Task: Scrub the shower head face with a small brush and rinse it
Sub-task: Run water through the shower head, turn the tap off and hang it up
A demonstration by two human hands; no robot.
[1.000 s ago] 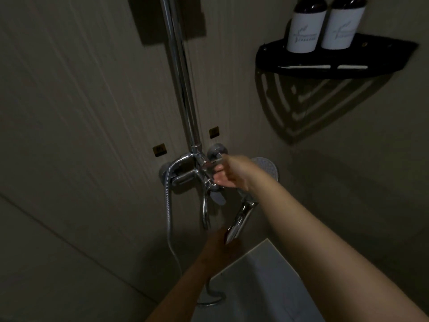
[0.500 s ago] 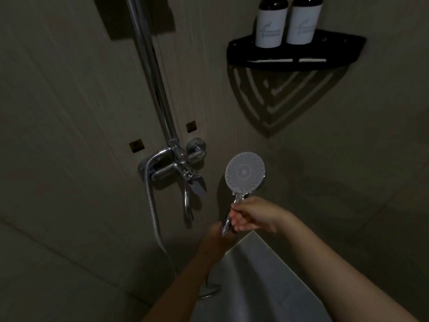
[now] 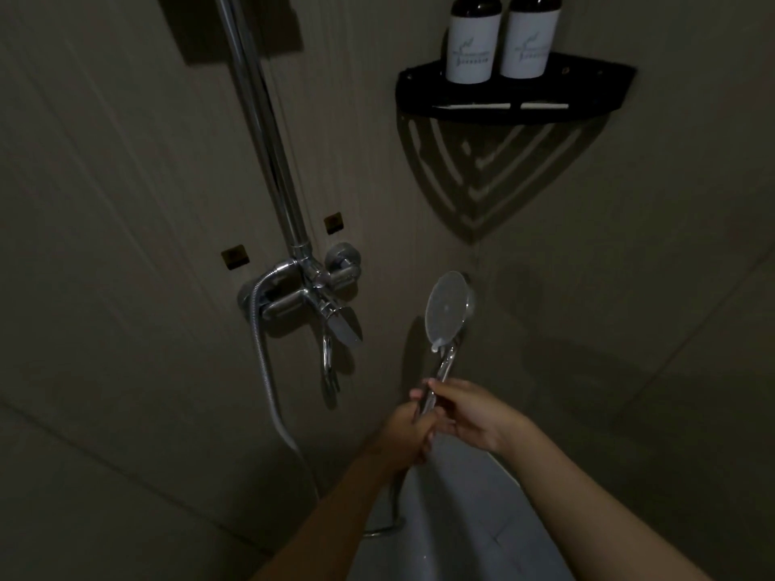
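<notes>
A chrome hand shower head (image 3: 447, 312) stands upright in the dim shower corner, its round pale face turned partly left, with water or foam dripping from the lower rim. My right hand (image 3: 465, 413) grips its chrome handle high up. Just below, my left hand (image 3: 404, 429) holds the lower end of the same handle. The silver hose (image 3: 268, 379) runs from the wall mixer tap (image 3: 310, 295) down behind my left arm. No brush is visible.
A chrome riser pipe (image 3: 260, 119) climbs the wall above the tap. A black corner shelf (image 3: 516, 92) at the upper right carries two dark bottles with white labels (image 3: 469, 48). A pale tub or basin edge (image 3: 457, 517) lies below my arms.
My right hand left the tap lever and took the shower handle above my left hand. The shower head's face has turned from facing me to partly sideways.
</notes>
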